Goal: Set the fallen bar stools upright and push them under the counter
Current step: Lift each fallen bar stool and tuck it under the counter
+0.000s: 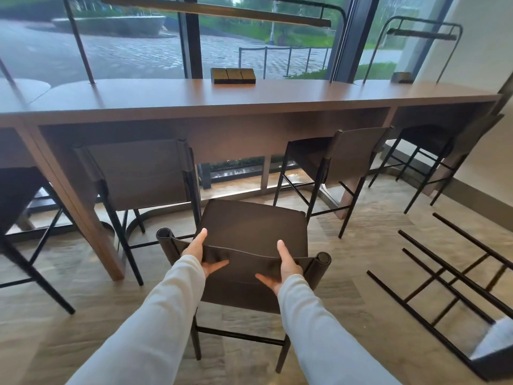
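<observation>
Head view is showing both hands holding the backrest of the upright dark brown bar stool (251, 226) with its padded seat and thin black metal legs. The left hand (204, 255) is gripping the backrest's top edge, with the thumb lying on the near face and one finger reaching over to the seat side; the other fingers are hidden. The right hand (281, 269) is gripping the same edge further along, thumb spread on the near face and fingers over the far side. This stool is standing on the pale wood-look floor (83, 329), its seat just ahead of the fingertips, not yet under the long brown wooden counter (249, 98) beyond. Well apart to the right of the right-hand fingers, the fallen black-legged bar stool (444, 287) is lying on its side, feet pointing toward the counter. Two brown-backed stools are sitting tucked under the counter, one left of the fingers (138, 173) and one right (347, 154). A dark wooden block (233, 75) is sitting on the counter straight beyond the fingers.
</observation>
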